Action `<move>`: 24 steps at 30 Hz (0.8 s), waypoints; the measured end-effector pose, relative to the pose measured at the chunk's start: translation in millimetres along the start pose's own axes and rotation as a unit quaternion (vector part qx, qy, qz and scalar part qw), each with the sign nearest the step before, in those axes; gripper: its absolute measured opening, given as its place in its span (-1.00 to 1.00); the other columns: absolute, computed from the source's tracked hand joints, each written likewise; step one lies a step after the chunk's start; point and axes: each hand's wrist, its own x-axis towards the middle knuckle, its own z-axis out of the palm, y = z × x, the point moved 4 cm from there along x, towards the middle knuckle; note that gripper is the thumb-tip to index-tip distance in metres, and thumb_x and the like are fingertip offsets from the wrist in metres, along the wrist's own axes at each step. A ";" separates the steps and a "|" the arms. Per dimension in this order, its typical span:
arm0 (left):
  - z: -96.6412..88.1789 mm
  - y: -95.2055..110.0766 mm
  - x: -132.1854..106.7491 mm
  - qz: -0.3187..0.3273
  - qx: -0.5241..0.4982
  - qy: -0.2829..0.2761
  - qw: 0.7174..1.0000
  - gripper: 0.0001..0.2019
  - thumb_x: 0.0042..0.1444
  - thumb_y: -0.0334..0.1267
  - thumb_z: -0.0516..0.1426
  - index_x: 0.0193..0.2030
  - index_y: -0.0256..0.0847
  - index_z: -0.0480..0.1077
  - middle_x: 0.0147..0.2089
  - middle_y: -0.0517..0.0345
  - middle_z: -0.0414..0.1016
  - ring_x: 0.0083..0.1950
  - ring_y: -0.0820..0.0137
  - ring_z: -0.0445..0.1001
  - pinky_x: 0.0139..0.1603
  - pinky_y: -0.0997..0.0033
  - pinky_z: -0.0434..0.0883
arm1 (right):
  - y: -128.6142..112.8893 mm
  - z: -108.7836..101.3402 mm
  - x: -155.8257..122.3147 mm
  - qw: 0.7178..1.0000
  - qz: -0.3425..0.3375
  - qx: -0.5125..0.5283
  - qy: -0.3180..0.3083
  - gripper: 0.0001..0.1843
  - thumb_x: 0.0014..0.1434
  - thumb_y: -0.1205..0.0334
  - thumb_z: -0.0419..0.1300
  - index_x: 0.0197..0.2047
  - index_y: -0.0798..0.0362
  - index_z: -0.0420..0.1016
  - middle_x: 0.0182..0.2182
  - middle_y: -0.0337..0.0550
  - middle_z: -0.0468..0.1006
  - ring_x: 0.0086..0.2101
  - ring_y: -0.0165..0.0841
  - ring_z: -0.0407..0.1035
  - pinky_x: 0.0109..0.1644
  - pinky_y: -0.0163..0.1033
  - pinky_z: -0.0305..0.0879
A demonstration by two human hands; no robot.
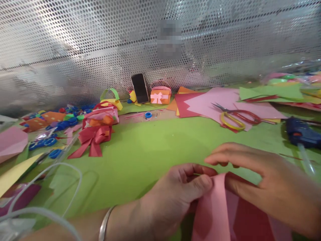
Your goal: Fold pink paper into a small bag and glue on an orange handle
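My left hand [180, 192] pinches the top corner of a folded pink paper piece [210, 214] between thumb and fingers. A dark red area [250, 221] shows inside the fold, and the lower part of the paper runs out of view. Just to the right is my right hand [265, 184], its fingers stretched out and apart above the paper. The thumb side of this hand reaches down by the paper's inner face; whether it touches the paper I cannot tell.
Scissors [234, 115] rest on pink sheets [213, 100]. At right lies a blue glue gun [302, 132]. A red paper bow [94, 139], small paper bags [160, 95] and a phone [140, 87] stand towards the perforated metal panel [112, 43]. A white cable [79, 180] loops at left.
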 end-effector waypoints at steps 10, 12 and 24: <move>-9.9 5.8 1.8 0.111 0.180 0.027 0.977 -0.59 0.07 0.14 0.19 -0.30 -0.19 0.24 -0.49 0.33 0.23 -0.49 0.54 0.17 -0.47 0.51 0.11 | 2.2 -0.4 -6.0 0.997 -0.035 0.049 -0.046 -0.76 -0.03 0.30 0.20 -0.24 -0.14 0.46 -0.34 -0.39 0.63 -0.38 -0.38 0.54 -0.37 -0.38 0.43; -10.3 6.2 0.4 0.121 0.189 0.022 0.974 -0.57 0.07 0.17 0.18 -0.33 -0.18 0.23 -0.48 0.33 0.20 -0.47 0.54 0.16 -0.45 0.50 0.12 | -4.1 -0.1 -3.3 0.994 -0.042 0.054 -0.079 -0.93 0.02 0.29 0.18 -0.38 -0.09 0.45 -0.40 -0.34 0.60 -0.37 -0.35 0.54 -0.41 -0.37 0.41; 1.2 15.8 0.9 0.117 0.176 0.021 0.977 -0.82 -0.08 -0.29 0.23 -0.36 -0.27 0.34 -0.38 0.18 0.41 -0.37 0.50 0.32 -0.35 0.49 0.22 | 7.7 -5.1 1.2 0.994 0.019 0.084 -0.072 -0.79 -0.06 0.35 0.09 -0.40 -0.11 0.51 -0.36 -0.32 0.62 -0.34 -0.33 0.55 -0.43 -0.40 0.45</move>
